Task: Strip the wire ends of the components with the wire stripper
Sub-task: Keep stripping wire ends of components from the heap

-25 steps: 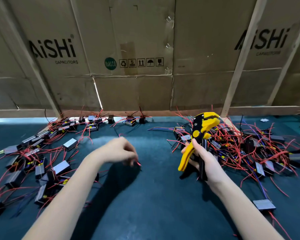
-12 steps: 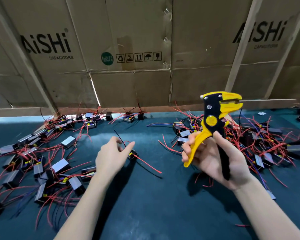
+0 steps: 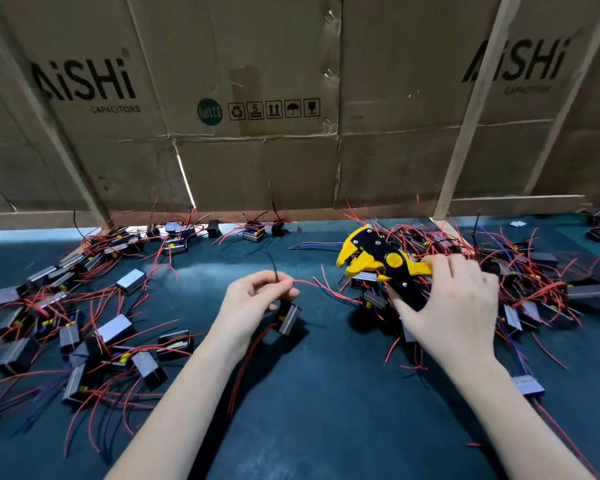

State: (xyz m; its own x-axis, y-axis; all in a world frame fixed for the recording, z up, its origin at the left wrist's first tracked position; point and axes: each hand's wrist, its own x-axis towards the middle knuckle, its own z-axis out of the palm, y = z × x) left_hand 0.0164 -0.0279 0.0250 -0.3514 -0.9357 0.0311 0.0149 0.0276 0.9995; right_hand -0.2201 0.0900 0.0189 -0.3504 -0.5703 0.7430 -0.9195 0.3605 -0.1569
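My left hand pinches a red wire and a black wire of a small black component that hangs just below my fingers, above the dark green mat. The red wire sticks out to the right. My right hand grips the handles of the yellow and black wire stripper. The stripper lies tilted, its jaws pointing left toward the red wire's free end, a short gap away.
A heap of components with red wires covers the left of the mat. A second heap lies at the right, behind my right hand. Cardboard boxes form a wall along the mat's far edge.
My left hand has picked a component up off the mat by its wires. My right hand has swung the stripper from upright down to the left, jaws now facing the wire.
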